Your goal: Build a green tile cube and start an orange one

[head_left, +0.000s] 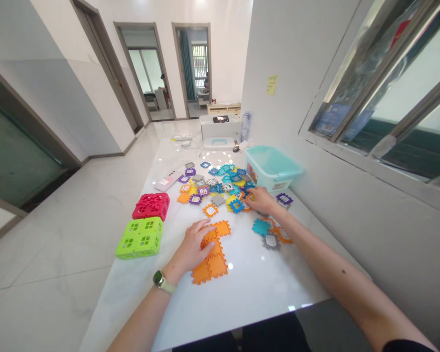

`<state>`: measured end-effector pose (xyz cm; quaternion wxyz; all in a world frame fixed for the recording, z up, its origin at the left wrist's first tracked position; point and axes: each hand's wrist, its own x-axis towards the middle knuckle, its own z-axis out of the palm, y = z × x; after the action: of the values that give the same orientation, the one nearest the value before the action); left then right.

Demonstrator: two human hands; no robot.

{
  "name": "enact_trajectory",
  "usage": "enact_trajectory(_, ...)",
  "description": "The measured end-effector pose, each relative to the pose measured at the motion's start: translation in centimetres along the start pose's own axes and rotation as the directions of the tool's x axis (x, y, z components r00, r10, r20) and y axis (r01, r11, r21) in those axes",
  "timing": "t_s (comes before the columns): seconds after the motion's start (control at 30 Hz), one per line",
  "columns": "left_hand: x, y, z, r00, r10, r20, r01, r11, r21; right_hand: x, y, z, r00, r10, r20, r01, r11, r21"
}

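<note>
Flat on the joined orange puzzle tiles lies my left hand, its fingers spread across their upper left part. These interlocking square tiles form a sheet with one tile jutting out to the right at the top. My right hand reaches into the right edge of a pile of loose puzzle tiles, fingers bent and apart, touching tiles there. Blue, yellow, purple, grey and orange pieces make up the pile, several with window cut-outs. Its fingertips partly overlap blue and orange tiles; I see no tile clearly gripped.
At the left edge stand a red tile block and a green tile block. A pink phone lies behind them. An aqua basket stands by the wall. More loose tiles lie beneath my right forearm. Farther back is a white box.
</note>
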<state>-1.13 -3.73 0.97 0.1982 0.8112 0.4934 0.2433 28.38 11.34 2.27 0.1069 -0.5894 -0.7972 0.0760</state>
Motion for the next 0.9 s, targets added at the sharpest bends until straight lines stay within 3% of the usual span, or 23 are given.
enact_trajectory(0.27,0.0,0.2,-0.1,1.000,0.021,-0.015,-0.020,0.998,0.061,-0.7,-0.1,-1.6,0.974,-0.123,0.191,0.114,0.992,0.056)
enact_trajectory(0.5,-0.2,1.0,0.0,0.999,0.027,0.030,-0.029,0.996,0.088,1.1,-3.2,0.6,0.989,-0.125,0.077,0.121,0.991,0.052)
enact_trajectory(0.67,0.4,-0.3,0.1,0.995,-0.020,-0.098,0.022,0.999,0.026,1.5,-5.5,1.1,0.968,-0.217,0.122,0.204,0.972,0.114)
enact_trajectory(0.73,1.8,-1.6,-0.1,0.971,-0.096,-0.221,0.102,0.995,0.016,1.8,-6.5,1.1,0.972,-0.224,0.074,0.214,0.969,0.124)
enact_trajectory(0.83,5.0,-3.9,-0.4,0.887,-0.229,-0.400,0.268,0.962,0.044,3.2,-8.6,1.8,0.969,-0.245,-0.017,0.245,0.961,0.126)
enact_trajectory(0.9,6.9,-5.0,-0.4,0.838,-0.339,-0.428,0.399,0.915,0.057,4.8,-10.4,2.6,0.953,-0.304,-0.024,0.304,0.944,0.130)
